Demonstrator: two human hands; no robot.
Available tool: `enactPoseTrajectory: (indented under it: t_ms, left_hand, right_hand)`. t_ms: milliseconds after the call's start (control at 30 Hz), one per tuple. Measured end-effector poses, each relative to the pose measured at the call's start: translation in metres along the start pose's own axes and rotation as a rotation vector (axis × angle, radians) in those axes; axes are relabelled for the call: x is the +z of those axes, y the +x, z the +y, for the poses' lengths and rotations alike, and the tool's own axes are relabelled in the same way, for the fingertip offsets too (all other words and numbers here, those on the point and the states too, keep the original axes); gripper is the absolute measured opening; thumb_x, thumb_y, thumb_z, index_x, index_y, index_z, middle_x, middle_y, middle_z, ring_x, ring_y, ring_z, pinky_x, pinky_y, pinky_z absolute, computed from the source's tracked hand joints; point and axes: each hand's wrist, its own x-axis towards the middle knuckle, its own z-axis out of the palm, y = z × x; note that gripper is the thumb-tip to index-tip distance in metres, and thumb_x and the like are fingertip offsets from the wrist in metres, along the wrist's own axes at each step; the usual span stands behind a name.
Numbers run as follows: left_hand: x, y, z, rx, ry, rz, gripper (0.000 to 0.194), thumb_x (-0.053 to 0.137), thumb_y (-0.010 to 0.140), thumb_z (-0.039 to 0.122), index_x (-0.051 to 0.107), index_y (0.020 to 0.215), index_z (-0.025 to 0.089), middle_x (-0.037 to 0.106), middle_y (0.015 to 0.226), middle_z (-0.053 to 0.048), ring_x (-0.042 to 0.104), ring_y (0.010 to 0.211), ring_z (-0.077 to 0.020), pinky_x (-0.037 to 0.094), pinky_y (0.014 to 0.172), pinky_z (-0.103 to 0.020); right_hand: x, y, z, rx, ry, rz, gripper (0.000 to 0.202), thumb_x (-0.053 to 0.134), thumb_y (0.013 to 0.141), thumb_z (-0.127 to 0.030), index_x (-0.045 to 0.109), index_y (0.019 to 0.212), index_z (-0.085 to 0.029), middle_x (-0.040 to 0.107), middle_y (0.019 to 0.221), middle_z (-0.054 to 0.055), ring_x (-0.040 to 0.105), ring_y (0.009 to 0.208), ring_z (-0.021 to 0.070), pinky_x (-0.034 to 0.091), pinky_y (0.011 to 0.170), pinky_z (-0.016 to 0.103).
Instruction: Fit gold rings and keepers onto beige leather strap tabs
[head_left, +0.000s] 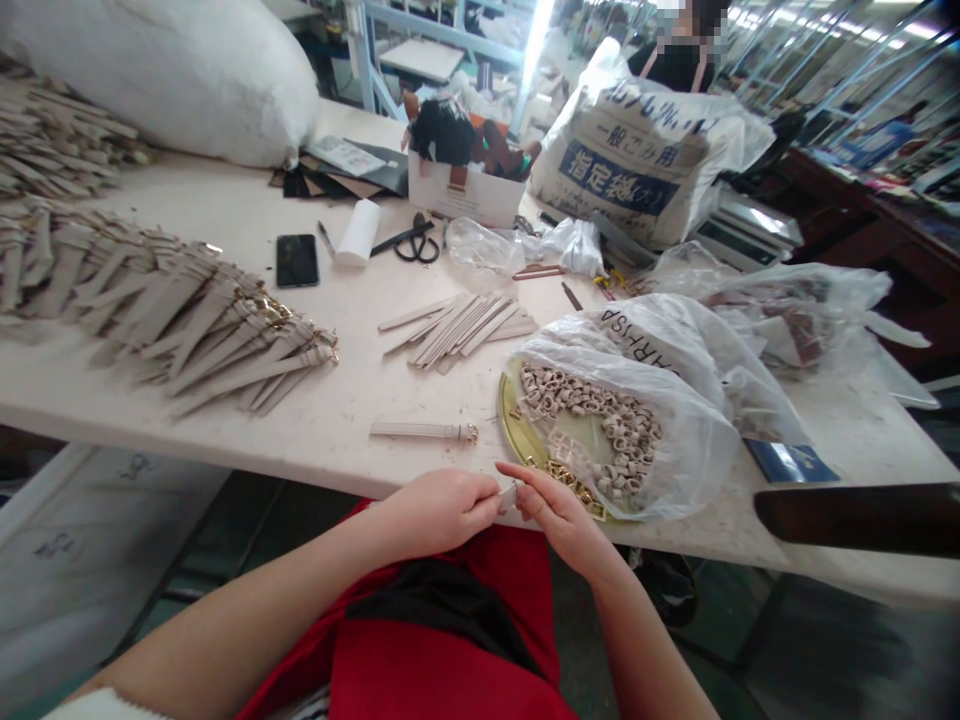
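At the table's front edge, my left hand (448, 512) is closed around a beige strap (509, 495), of which only a short piece shows between my hands. The fingertips of my right hand (561, 512) pinch the same strap from the other side, the index finger stretched along it. One finished-looking strap with a gold buckle (424, 431) lies flat just beyond my hands. To the right, a yellow-green tray (514, 420) holds beige strap loops (634, 437) and gold buckles (564, 477), partly covered by a clear plastic bag (694, 420).
Plain beige strips (461, 330) lie mid-table. Many buckled straps (187, 310) are piled left, below a large white sack (202, 80). Behind are a phone (297, 260), scissors (417, 245), a white box (465, 192) and a printed bag (630, 160). A person (679, 60) is in the background.
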Motion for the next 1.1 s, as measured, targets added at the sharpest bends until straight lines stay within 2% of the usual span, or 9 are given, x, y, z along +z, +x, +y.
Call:
enactPoseTrajectory:
  t_ms: [100,200,367,567,733,833,933,1000,1100]
  left_hand:
    - [0.008,0.003,-0.004,-0.039,-0.045,0.031,0.034,0.03,0.087,0.035,0.058,0.077,0.017,0.059,0.068,-0.002,0.05,0.06,-0.0142,0.03,0.055,-0.022]
    - [0.015,0.004,-0.009,-0.092,-0.055,0.033,0.035,0.03,0.087,0.038,0.058,0.085,0.017,0.061,0.075,-0.005,0.054,0.067,-0.0173,0.035,0.06,-0.024]
    - [0.017,0.0,-0.011,-0.217,-0.128,0.079,0.046,0.026,0.088,0.045,0.042,0.123,0.019,0.064,0.098,-0.01,0.059,0.089,-0.0242,0.04,0.074,-0.031]
    - [0.014,-0.004,-0.009,-0.185,-0.13,0.026,0.049,0.028,0.086,0.047,0.042,0.126,0.021,0.058,0.115,-0.012,0.056,0.1,-0.0267,0.039,0.085,-0.036]
    - [0.019,-0.001,-0.011,-0.185,-0.158,0.059,0.052,0.032,0.086,0.045,0.036,0.131,0.02,0.059,0.114,-0.012,0.057,0.097,-0.0257,0.039,0.083,-0.033]
    - [0.017,0.002,-0.013,-0.102,-0.244,0.123,0.045,0.03,0.087,0.046,0.049,0.117,0.019,0.061,0.107,-0.008,0.056,0.094,-0.0207,0.039,0.081,-0.027]
    - [0.009,0.009,-0.016,-0.097,-0.172,0.163,0.04,0.026,0.088,0.044,0.056,0.092,0.018,0.063,0.084,-0.005,0.056,0.078,-0.0182,0.039,0.071,-0.025]
    - [0.003,0.019,-0.019,-0.135,-0.042,0.203,0.036,0.03,0.086,0.045,0.055,0.088,0.018,0.061,0.076,-0.005,0.055,0.071,-0.0185,0.039,0.067,-0.026]
    - [-0.002,0.041,-0.022,-0.161,0.142,0.247,0.029,0.04,0.083,0.043,0.053,0.093,0.018,0.06,0.076,-0.007,0.057,0.07,-0.0213,0.039,0.068,-0.029]
  right_hand:
    - [0.01,0.002,0.01,0.12,0.364,0.068,0.035,0.052,0.08,-0.046,0.061,0.099,-0.019,0.05,0.062,-0.002,0.046,0.057,0.0113,0.039,0.058,0.025]
    - [0.018,0.004,0.015,0.219,0.643,0.143,0.03,0.063,0.07,-0.046,0.058,0.083,-0.019,0.047,0.06,-0.003,0.042,0.051,0.0092,0.036,0.052,0.023]
    - [0.022,0.002,0.009,0.157,0.482,0.173,0.026,0.064,0.07,-0.043,0.058,0.076,-0.019,0.048,0.059,-0.003,0.042,0.056,0.0099,0.036,0.057,0.023]
    - [0.023,0.002,0.004,0.137,0.305,0.107,0.028,0.057,0.076,-0.045,0.063,0.084,-0.018,0.048,0.059,-0.003,0.042,0.058,0.011,0.035,0.058,0.024]
    - [0.035,0.0,0.007,0.068,0.272,0.004,0.028,0.053,0.079,-0.044,0.058,0.071,-0.017,0.049,0.059,-0.002,0.044,0.058,0.0114,0.037,0.058,0.025]
    - [0.022,-0.001,0.012,-0.021,-0.049,0.173,0.025,0.049,0.082,-0.042,0.058,0.088,-0.019,0.056,0.071,0.001,0.049,0.065,0.0148,0.04,0.062,0.027]
    - [-0.011,-0.001,0.017,-0.055,-0.693,0.411,0.025,0.05,0.081,-0.034,0.057,0.1,-0.018,0.058,0.09,0.009,0.051,0.083,0.0223,0.038,0.076,0.034]
    - [-0.033,-0.001,0.019,-0.014,-1.034,0.427,0.021,0.05,0.082,-0.029,0.058,0.096,-0.017,0.058,0.092,0.011,0.051,0.087,0.0248,0.036,0.078,0.035]
    - [-0.054,-0.004,0.023,0.039,-1.293,0.321,0.015,0.051,0.081,-0.027,0.059,0.089,-0.017,0.059,0.087,0.01,0.052,0.082,0.0242,0.035,0.071,0.033]
